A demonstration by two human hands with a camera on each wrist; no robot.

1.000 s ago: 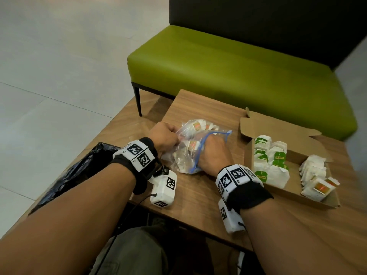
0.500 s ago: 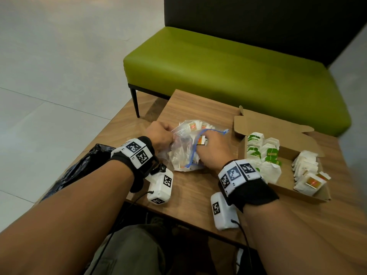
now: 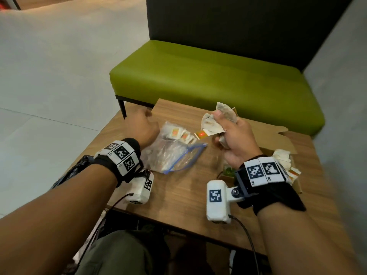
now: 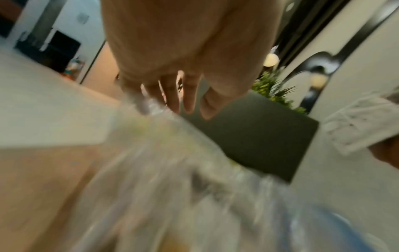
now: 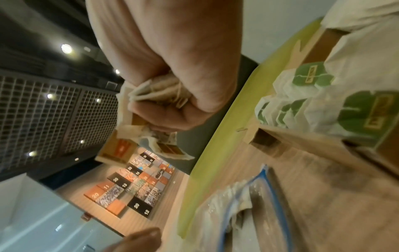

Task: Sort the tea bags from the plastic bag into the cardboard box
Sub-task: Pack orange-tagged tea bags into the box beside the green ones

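Several tea bags (image 3: 213, 124) sit bunched in my right hand (image 3: 236, 141), raised mid-frame for boxing; my left hand (image 3: 142, 129) pinches the plastic bag (image 3: 172, 153), anchoring it on the counter (image 3: 178, 195).

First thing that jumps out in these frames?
The right hand, raised above the table, grips a bunch of tea bags with an orange tag dangling. Left of it lies the plastic bag, more tea bags inside, its far end held by the left hand. Behind the table, the green bench fills the view.
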